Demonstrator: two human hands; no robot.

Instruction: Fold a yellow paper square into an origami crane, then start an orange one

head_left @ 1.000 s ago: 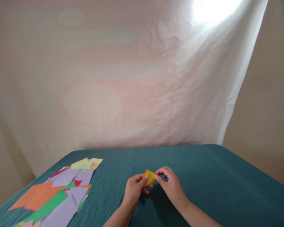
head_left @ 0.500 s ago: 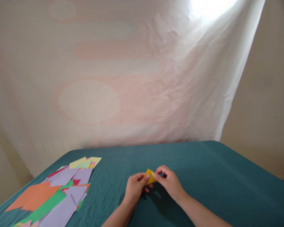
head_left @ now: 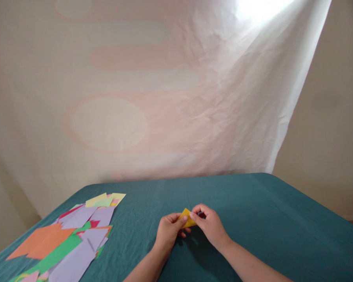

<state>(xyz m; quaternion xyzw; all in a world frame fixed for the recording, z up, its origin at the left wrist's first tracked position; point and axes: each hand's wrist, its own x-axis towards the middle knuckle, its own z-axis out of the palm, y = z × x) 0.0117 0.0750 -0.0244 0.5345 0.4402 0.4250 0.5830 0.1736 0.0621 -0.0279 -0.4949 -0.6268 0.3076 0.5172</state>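
Note:
A small folded piece of yellow paper (head_left: 188, 223) is held between both hands, raised a little above the cloth. My left hand (head_left: 169, 230) pinches its left side, thumb on top and fingers curled beneath. At the paper's right edge, the thumb and index finger of my right hand (head_left: 209, 225) are closed on it. Parts of the paper lie hidden under the thumbs and fingers.
A dark green cloth covers the table (head_left: 253, 227). Spread on the left side is a pile of coloured paper (head_left: 73, 250) in purple, orange, green, yellow and pink. Behind the table hangs a pale sheet (head_left: 170, 117).
The right thumb and fingertips have shifted very slightly along the yellow paper. Both hands keep their hold, and the whole view has tilted a little.

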